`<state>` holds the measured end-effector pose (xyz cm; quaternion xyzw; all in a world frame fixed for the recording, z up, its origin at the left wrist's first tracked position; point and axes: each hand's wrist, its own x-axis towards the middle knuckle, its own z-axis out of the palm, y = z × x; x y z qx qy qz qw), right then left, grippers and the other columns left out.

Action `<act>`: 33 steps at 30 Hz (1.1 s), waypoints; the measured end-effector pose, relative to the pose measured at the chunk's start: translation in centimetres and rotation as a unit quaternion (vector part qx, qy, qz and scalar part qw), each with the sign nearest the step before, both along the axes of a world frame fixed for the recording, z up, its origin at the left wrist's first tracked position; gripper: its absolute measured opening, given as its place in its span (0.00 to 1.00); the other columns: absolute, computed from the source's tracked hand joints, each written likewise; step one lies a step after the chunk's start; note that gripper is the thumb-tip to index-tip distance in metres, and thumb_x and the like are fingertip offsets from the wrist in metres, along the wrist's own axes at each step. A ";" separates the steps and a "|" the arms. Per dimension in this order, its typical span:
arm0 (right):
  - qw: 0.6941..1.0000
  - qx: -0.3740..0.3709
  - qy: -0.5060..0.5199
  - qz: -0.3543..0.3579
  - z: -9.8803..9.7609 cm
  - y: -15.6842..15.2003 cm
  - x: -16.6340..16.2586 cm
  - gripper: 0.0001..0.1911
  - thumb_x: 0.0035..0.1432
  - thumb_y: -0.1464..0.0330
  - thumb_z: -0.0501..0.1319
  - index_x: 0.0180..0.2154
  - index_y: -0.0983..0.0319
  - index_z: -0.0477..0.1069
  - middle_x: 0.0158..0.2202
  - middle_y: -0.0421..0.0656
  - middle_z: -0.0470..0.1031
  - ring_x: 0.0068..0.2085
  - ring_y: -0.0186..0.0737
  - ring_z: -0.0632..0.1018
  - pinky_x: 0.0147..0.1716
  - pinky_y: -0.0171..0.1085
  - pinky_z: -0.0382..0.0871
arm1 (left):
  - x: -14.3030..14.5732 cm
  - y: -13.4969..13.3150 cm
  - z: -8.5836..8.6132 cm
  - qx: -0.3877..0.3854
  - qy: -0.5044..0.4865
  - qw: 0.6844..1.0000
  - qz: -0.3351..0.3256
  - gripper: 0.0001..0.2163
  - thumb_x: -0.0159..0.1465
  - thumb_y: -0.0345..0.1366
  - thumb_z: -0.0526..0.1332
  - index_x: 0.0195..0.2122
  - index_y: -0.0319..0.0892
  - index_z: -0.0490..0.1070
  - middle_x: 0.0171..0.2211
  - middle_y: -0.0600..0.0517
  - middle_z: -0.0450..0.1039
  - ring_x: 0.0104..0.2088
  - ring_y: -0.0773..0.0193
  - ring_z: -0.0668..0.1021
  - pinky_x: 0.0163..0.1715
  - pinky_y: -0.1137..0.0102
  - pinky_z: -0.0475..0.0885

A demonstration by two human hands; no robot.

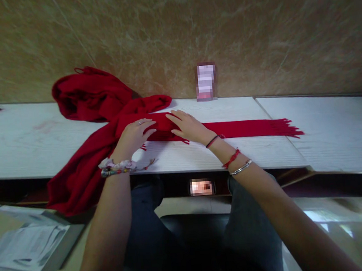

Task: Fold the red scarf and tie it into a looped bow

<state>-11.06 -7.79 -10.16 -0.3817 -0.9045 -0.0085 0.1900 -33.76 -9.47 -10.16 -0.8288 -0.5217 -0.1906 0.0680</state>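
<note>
A long red scarf (104, 116) lies across a white wooden table (27, 139). Its right part is folded into a narrow band ending in a fringe (285, 128); its left part is bunched at the back and hangs over the table's front edge. My left hand (133, 135) rests on the band with fingers bent, a ring on one finger and a cloth band round the wrist. My right hand (188, 126) lies flat on the band just to the right, fingers stretched out. Bracelets circle the right wrist.
A small blurred card (206, 81) stands against the brown marble wall at the table's back. A second white tabletop (324, 128) adjoins on the right. A grey tray with papers (30, 247) lies on the floor at lower left. My legs are under the table.
</note>
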 end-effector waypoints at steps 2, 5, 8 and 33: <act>1.000 0.016 -0.013 0.007 0.2 0.2 -1.0 0.28 0.63 0.67 0.56 0.63 0.64 0.56 0.66 0.53 0.55 0.64 0.51 0.58 0.59 0.52 0.58 | 0.0 0.0 0.2 0.003 -0.011 1.000 0.002 0.19 0.67 0.39 0.47 0.51 0.41 0.72 0.51 0.46 0.74 0.51 0.57 0.75 0.54 0.63 0.67; 0.998 0.041 -0.035 0.018 0.7 0.5 -2.2 0.23 0.65 0.67 0.55 0.59 0.64 0.62 0.63 0.53 0.60 0.63 0.50 0.61 0.57 0.52 0.59 | 0.0 -0.1 0.4 0.008 -0.009 1.000 0.019 0.18 0.64 0.36 0.49 0.50 0.40 0.72 0.50 0.46 0.75 0.51 0.57 0.75 0.53 0.64 0.68; 0.996 0.048 -0.068 0.029 1.2 0.8 -3.0 0.16 0.66 0.69 0.51 0.51 0.65 0.69 0.58 0.53 0.67 0.58 0.49 0.66 0.55 0.51 0.59 | 0.2 -0.4 0.6 0.011 -0.004 1.000 0.028 0.18 0.62 0.33 0.50 0.49 0.40 0.73 0.49 0.46 0.75 0.49 0.57 0.76 0.52 0.65 0.68; 0.996 0.041 -0.078 0.020 1.6 1.4 -3.5 0.18 0.63 0.77 0.49 0.52 0.68 0.68 0.54 0.53 0.73 0.53 0.46 0.73 0.53 0.45 0.59 | 1.1 -0.8 0.8 0.051 -0.044 0.993 0.096 0.14 0.66 0.36 0.50 0.45 0.41 0.73 0.45 0.46 0.76 0.46 0.55 0.77 0.48 0.62 0.69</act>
